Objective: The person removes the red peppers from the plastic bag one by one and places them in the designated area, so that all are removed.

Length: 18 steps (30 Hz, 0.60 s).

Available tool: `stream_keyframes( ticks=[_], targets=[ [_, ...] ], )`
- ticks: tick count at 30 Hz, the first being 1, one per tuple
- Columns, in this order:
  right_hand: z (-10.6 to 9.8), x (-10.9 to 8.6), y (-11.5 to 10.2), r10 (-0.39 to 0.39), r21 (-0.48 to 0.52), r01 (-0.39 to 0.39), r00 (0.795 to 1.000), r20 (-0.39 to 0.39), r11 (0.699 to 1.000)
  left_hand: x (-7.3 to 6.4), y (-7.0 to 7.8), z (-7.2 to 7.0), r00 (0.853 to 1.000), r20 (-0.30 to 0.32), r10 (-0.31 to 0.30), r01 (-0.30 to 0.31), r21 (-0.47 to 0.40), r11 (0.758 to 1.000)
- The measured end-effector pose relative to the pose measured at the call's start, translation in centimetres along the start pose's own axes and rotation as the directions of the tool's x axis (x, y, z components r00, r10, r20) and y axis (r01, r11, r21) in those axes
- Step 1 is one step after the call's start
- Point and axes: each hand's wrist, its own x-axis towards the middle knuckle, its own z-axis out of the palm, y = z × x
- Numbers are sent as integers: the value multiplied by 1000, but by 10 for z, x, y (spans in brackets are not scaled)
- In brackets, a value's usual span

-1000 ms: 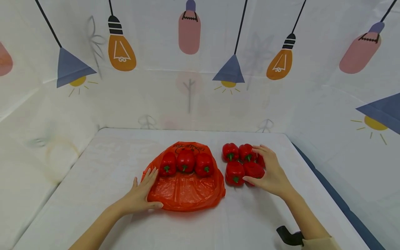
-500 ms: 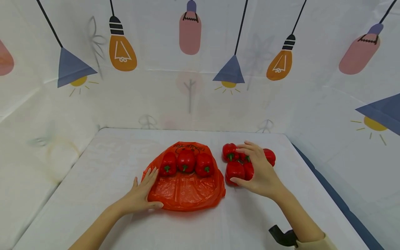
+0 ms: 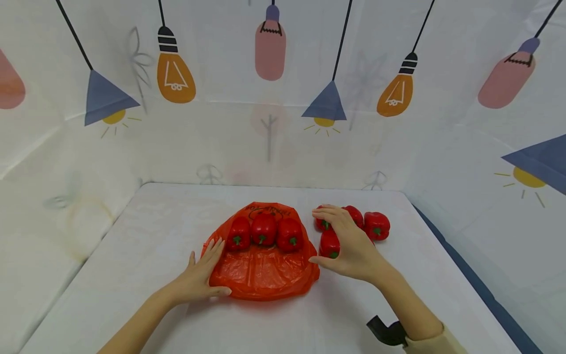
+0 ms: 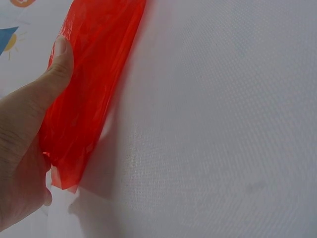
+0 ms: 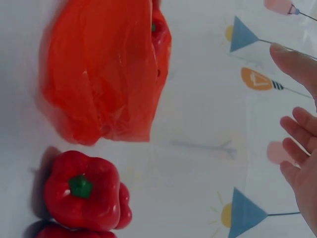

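Observation:
An orange-red plastic bag (image 3: 263,280) lies with its mouth open towards me. Inside it, three red bell peppers (image 3: 264,229) stand in a row at the back. My left hand (image 3: 201,278) rests against the bag's left side with fingers and thumb extended; the left wrist view shows the thumb (image 4: 62,59) along the plastic. To the right of the bag, several loose red bell peppers (image 3: 377,226) are grouped in two rows. My right hand (image 3: 349,248) hovers over this group, partly hiding it, and holds nothing. In the right wrist view its fingers (image 5: 297,131) are spread apart.
The white table (image 3: 146,236) extends around the bag and peppers. Sheets printed with lamps and bulbs form a wall (image 3: 221,137) behind it. A black strap (image 3: 386,332) hangs at my right wrist.
My right hand has moved left across the loose peppers towards the bag, uncovering the peppers on the right. The left hand and the bag have stayed in place.

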Motion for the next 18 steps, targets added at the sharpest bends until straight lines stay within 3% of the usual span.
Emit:
stream_keyframes(
  ticks=[11,18],
  targets=[
    [7,14,-11,35,16,-36,998,48,999,0,1,-1,1000,7,-6,6,-7,1000],
    [12,21,-13,15,41,-18,998,59,999,0,2,-1,1000,9,-11,11,-4,1000]
  ],
)
